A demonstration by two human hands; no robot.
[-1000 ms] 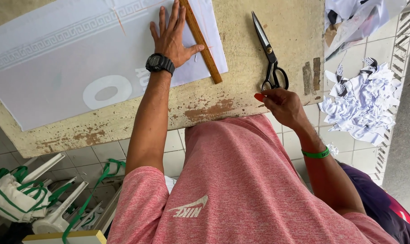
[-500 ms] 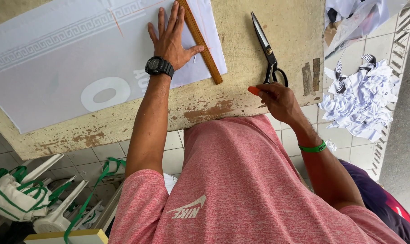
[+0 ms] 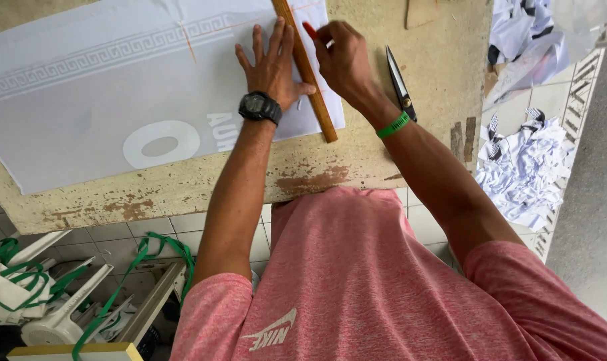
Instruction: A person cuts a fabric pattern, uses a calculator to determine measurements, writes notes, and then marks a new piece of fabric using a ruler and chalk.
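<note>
A white fabric sheet (image 3: 83, 100) with a patterned border and pale printed shapes lies spread on a worn beige table (image 3: 357, 164). A wooden ruler (image 3: 320, 110) lies along the sheet's right side. My left hand (image 3: 271, 67), with a black watch on its wrist, presses flat on the fabric, fingers spread, thumb against the ruler. My right hand (image 3: 347, 60), with a green wristband, is closed on a small red marker (image 3: 309, 30) whose tip is at the ruler's right edge. Black-handled scissors (image 3: 400, 83) lie on the table just right of that wrist, partly hidden by it.
White fabric scraps (image 3: 524, 167) are piled on the tiled floor at the right, and more cloth (image 3: 524, 40) hangs off the table's far right corner. White plastic items wound with green straps (image 3: 23, 294) sit on the floor at lower left. The table's front edge has chipped paint.
My right hand rose from the table's front edge by the scissors to the ruler's top end, carrying the red marker. My left hand stayed flat on the fabric.
</note>
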